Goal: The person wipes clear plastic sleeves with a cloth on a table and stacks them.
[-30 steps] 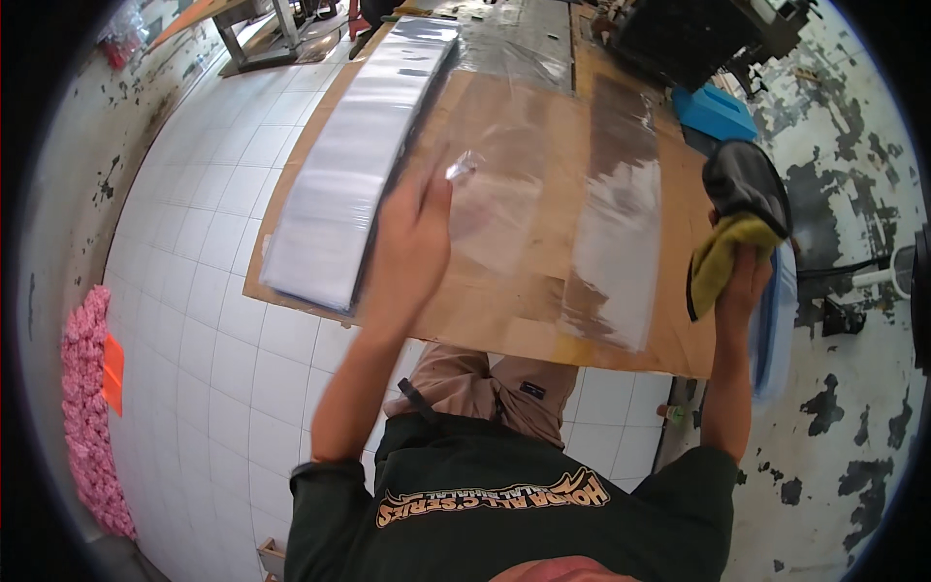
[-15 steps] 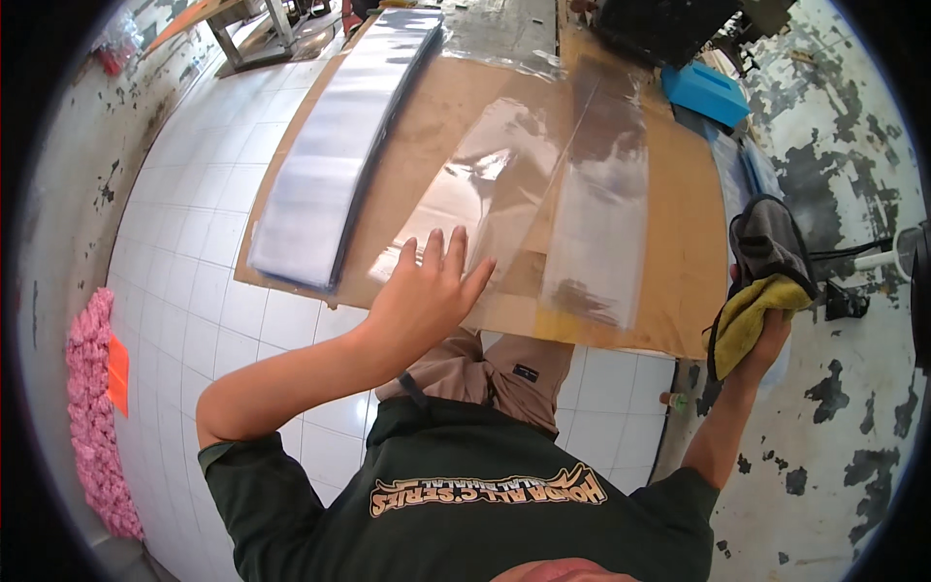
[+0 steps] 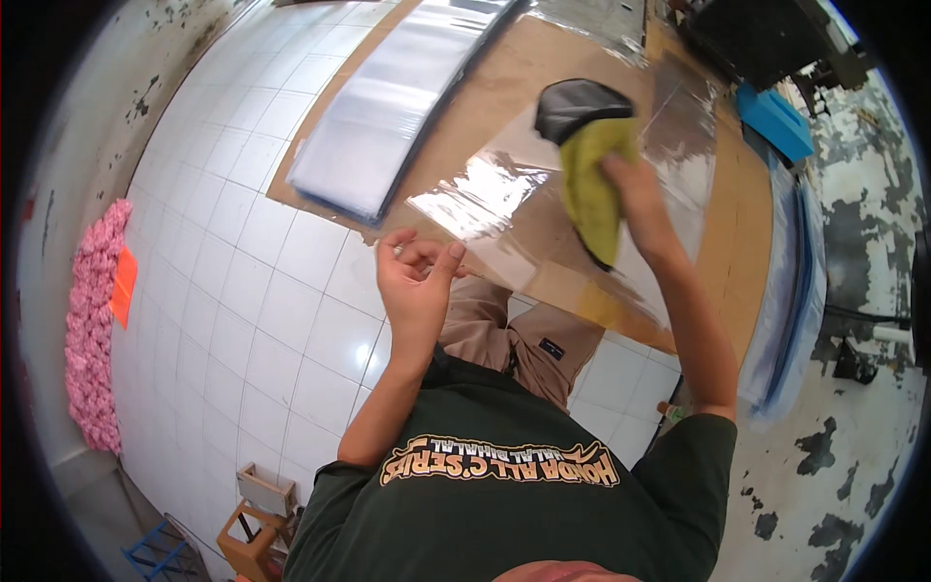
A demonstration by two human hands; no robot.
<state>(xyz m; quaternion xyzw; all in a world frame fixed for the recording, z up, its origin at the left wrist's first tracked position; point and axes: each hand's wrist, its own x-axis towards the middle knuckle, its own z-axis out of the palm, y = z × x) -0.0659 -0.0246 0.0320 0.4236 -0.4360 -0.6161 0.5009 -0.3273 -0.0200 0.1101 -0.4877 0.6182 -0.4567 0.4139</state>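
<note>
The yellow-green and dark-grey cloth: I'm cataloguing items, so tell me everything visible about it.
The yellow-green and dark-grey cloth looks like soft fabric, with dark edging. It is folded and bunched: the grey part lies at the far end, the yellow-green part narrows toward the person. The person's bare right hand grips its right side. It is over glossy, clear plastic sheets; blur leaves contact with them unclear.
</note>
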